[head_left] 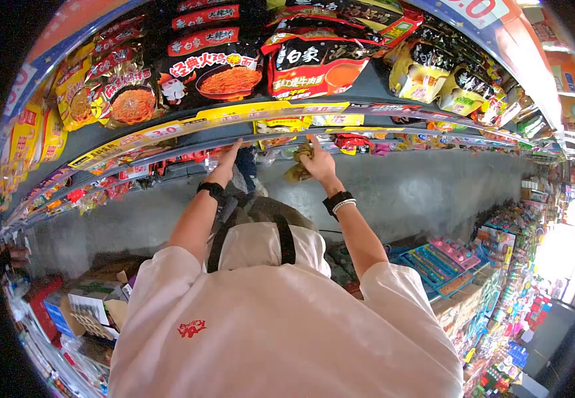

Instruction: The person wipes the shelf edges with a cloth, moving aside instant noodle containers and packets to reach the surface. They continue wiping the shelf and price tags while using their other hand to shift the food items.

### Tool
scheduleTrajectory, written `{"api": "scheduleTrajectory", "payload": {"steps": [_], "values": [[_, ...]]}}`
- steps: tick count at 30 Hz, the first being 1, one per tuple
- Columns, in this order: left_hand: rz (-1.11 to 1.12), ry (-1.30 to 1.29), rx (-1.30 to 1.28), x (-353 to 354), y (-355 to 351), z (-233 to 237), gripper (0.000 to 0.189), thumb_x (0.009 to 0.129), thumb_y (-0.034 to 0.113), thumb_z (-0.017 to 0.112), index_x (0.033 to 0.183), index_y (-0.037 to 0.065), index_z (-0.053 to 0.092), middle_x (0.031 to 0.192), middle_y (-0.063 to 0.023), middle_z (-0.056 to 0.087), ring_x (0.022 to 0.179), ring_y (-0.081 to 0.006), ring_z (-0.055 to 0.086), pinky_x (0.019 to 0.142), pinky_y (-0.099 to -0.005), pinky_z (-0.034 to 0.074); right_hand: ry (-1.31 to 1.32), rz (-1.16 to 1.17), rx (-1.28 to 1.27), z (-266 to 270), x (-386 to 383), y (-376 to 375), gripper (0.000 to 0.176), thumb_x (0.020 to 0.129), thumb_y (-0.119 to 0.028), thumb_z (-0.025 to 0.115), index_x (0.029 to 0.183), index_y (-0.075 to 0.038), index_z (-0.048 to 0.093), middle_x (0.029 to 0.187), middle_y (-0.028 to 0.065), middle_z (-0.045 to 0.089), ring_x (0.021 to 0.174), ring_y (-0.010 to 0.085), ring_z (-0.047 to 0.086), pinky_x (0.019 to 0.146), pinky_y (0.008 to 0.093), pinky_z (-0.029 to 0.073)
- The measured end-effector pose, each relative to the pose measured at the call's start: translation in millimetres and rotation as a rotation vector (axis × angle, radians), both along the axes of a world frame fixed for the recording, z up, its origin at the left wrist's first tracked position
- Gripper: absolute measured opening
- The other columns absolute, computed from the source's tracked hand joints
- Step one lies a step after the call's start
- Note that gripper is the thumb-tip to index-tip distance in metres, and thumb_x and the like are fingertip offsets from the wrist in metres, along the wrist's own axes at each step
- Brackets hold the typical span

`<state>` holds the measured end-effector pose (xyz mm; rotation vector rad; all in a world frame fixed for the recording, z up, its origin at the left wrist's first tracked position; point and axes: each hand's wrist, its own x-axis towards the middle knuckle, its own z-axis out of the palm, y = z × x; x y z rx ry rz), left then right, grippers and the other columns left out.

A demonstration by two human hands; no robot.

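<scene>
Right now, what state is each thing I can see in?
Left hand: open, fingers stretched to the lower shelf edge.
Right hand: one finger pointing at that edge; its grip is unclear.
Brownish item: crumpled, by the right hand; whether held is unclear.
Noodle packets: seemingly sealed, in rows.
Black wristbands: worn, one per wrist.
White bracelet: worn, right wrist.
Cardboard box: open.

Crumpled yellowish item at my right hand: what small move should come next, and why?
I'd probably curl the index finger around the crumpled yellowish item; your right hand seems to hold it on its inner side, while that finger stretches toward the shelf rail.
</scene>
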<state>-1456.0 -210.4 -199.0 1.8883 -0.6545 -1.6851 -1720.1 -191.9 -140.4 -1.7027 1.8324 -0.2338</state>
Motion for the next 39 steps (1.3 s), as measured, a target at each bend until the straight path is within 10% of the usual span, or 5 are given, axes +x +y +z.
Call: {"api": "scheduleTrajectory", "payload": {"steps": [14, 16, 19, 23, 39], "values": [[-0.027, -0.072, -0.008, -13.2, -0.4, 1.6, 0.098, 0.063, 0.065, 0.059, 0.136, 0.012, 0.020, 0.140, -0.0091, 0.018, 0.127, -0.0274, 0.020, 0.099, -0.0482, 0.018, 0.096, 0.119, 0.093, -8.9, 10.3, 6.5, 0.084, 0.070, -0.022, 0.059, 0.136, -0.018, 0.007, 0.101, 0.0176, 0.058, 0.082, 0.0352, 0.058, 0.067, 0.0434, 0.046], [-0.007, -0.185, -0.109, -25.6, 1.1, -1.8, 0.071, 0.072, 0.053, 0.059, 0.123, 0.005, 0.045, 0.127, -0.0132, 0.042, 0.115, -0.0280, 0.040, 0.093, -0.0370, 0.031, 0.077, 0.134, -0.012, -14.1, 12.1, 5.9, 0.083, 0.071, -0.022, 0.059, 0.136, -0.018, 0.008, 0.096, 0.0184, 0.059, 0.079, 0.0355, 0.058, 0.066, 0.0433, 0.046], [-0.180, -0.025, 0.021, -27.9, -9.1, 7.0, 0.095, 0.064, 0.064, 0.058, 0.134, 0.010, 0.024, 0.139, -0.0091, 0.021, 0.127, -0.0266, 0.021, 0.099, -0.0476, 0.019, 0.072, 0.134, -0.068, -15.6, 13.4, 4.3, 0.081, 0.071, -0.021, 0.059, 0.136, -0.019, 0.009, 0.093, 0.0189, 0.059, 0.078, 0.0359, 0.058, 0.065, 0.0432, 0.046], [-0.090, -0.031, 0.029, -39.0, -9.2, 7.4, 0.088, 0.065, 0.060, 0.060, 0.132, 0.010, 0.030, 0.137, -0.0089, 0.027, 0.125, -0.0262, 0.025, 0.099, -0.0431, 0.021, 0.111, 0.149, -0.069, -23.1, 14.4, 3.9, 0.086, 0.071, -0.022, 0.058, 0.137, -0.021, 0.004, 0.090, 0.0200, 0.059, 0.073, 0.0359, 0.059, 0.062, 0.0447, 0.047], [0.009, 0.127, 0.042, -40.5, -21.8, -40.6, 0.059, 0.073, 0.040, 0.062, 0.121, 0.011, 0.045, 0.122, -0.0066, 0.046, 0.110, -0.0233, 0.043, 0.087, -0.0388, 0.036, 0.197, -0.004, -0.010, -13.7, 31.0, -19.3, 0.043, 0.073, -0.028, 0.055, 0.108, -0.009, 0.037, 0.080, 0.0188, 0.060, 0.072, 0.0354, 0.059, 0.061, 0.0462, 0.047]]}}
